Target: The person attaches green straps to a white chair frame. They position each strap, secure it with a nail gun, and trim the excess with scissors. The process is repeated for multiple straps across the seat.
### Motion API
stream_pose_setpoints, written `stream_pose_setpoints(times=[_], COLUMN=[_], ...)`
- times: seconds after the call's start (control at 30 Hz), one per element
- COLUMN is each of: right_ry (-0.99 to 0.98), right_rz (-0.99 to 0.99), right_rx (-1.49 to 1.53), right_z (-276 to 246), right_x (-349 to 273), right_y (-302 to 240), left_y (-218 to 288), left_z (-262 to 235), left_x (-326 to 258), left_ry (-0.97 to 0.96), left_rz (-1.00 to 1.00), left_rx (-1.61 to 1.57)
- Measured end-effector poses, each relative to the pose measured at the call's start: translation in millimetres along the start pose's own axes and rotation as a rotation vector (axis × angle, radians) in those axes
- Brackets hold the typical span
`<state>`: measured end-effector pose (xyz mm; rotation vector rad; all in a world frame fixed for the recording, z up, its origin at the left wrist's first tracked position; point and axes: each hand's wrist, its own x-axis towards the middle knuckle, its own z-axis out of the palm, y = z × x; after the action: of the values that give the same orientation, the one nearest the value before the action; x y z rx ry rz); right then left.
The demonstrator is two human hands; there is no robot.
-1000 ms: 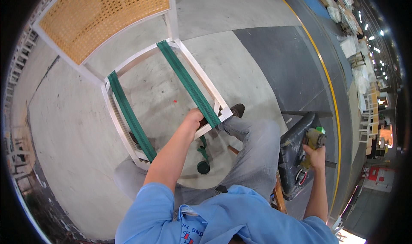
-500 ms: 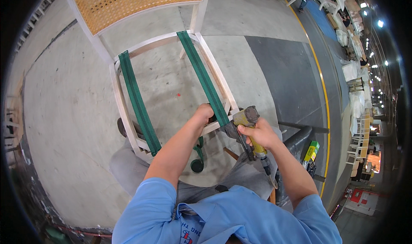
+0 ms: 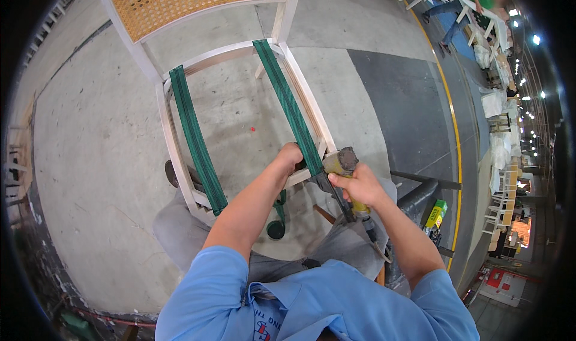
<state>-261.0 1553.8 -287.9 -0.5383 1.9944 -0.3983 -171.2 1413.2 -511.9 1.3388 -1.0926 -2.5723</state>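
A white wooden chair frame (image 3: 312, 116) with an open seat stands before me. Two green webbing straps (image 3: 195, 137) run from its back rail to its front rail. In my right hand (image 3: 365, 187) is a yellow and black pneumatic staple gun (image 3: 342, 161), its nose against the front rail at the end of the right strap (image 3: 288, 104). My left hand (image 3: 291, 155) is curled at the inner side of that rail, beside the strap; its fingers are mostly hidden, with something dark next to them. Below hangs a green webbing roll (image 3: 276, 229).
A woven cane backrest (image 3: 198, 5) rises at the far side. On my right, a green and yellow box (image 3: 436, 215) lies beside a black padded surface (image 3: 414, 203). White chairs line the far right, where another person (image 3: 486, 2) stands. A yellow line (image 3: 449, 110) crosses the floor.
The staple gun has tilted and shifted slightly left against the strap's end. The chair has moved a little in view. A person in a green top has appeared at the upper right.
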Motion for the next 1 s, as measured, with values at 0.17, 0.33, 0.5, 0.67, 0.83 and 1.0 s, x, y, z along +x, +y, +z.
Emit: stream_pose_setpoints(times=[0.17,0.33,0.5,0.67,0.83,1.0], right_ry=[0.007,0.005,-0.015,-0.002,0.105,0.154], right_rz=[-0.055,-0.040,-0.045,-0.061,-0.142,-0.234], right_rx=[0.012,0.008,0.040,0.134,0.287,0.466], right_z=[9.7,12.5,18.2,2.4,-41.0,-60.2], right_x=[-3.9,-5.1,-7.4,-16.2,-44.4,-57.9], right_y=[-1.4,-4.5,-6.4,-2.0,13.8,31.8], left_y=[-4.9,-3.1,-7.9,-14.2,12.1,4.1], left_z=[-3.1,-0.5,-2.8,-6.7,-8.8,-2.3], left_x=[5.9,4.9,14.9,22.8,-23.0,-130.4], left_ry=[0.006,0.030,0.006,-0.011,0.156,0.435], left_rz=[-0.026,0.012,-0.025,-0.143,0.034,0.477], left_rx=[0.016,0.065,-0.018,-0.031,0.857,0.607])
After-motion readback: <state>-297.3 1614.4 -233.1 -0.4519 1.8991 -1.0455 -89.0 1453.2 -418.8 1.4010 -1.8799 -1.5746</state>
